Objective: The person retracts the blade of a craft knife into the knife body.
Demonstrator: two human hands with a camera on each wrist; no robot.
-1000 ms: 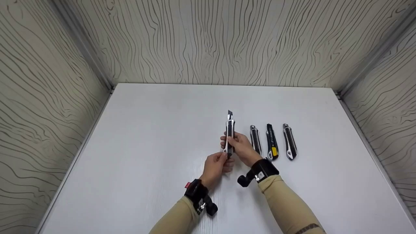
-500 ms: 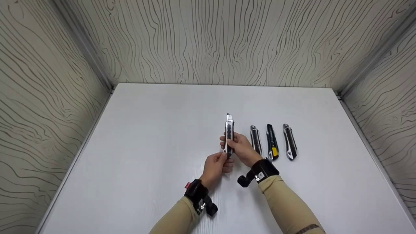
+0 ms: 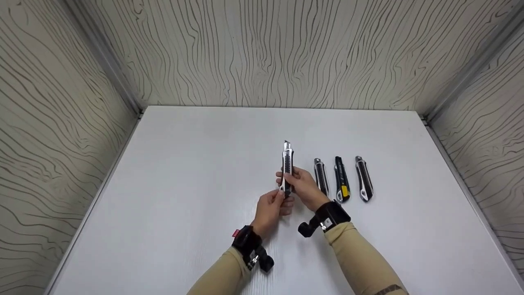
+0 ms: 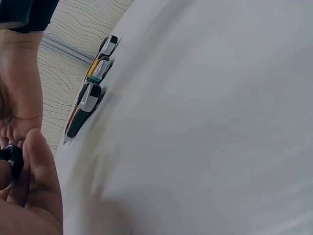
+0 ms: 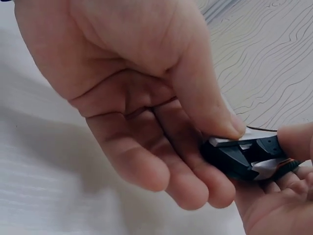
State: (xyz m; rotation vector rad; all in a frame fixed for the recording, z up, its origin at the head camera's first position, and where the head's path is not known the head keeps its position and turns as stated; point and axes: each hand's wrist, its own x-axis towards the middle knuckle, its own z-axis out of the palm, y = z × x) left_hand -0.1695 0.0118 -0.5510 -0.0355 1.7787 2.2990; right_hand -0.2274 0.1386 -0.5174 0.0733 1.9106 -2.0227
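My right hand grips a silver-and-black snap-off utility knife around its middle, thumb on its upper face. Its blade end points away from me, with a short stretch of blade showing. At the near end, my left hand pinches the handle's butt. In the right wrist view, the left hand shows its palm, thumb pressing the knife's dark end. The right hand lies at that view's right edge. Knife and both hands crowd the left edge in the left wrist view.
Three more utility knives lie side by side to the right: a silver-and-black one partly behind the right hand, a dark one with a yellow slider, and another silver-and-black one. Wood-patterned walls border the white table.
The held knife tilts slightly, and its blade, dark a second ago, now catches the light. Its tip has shifted a little left. Both hands keep their hold with almost no movement.
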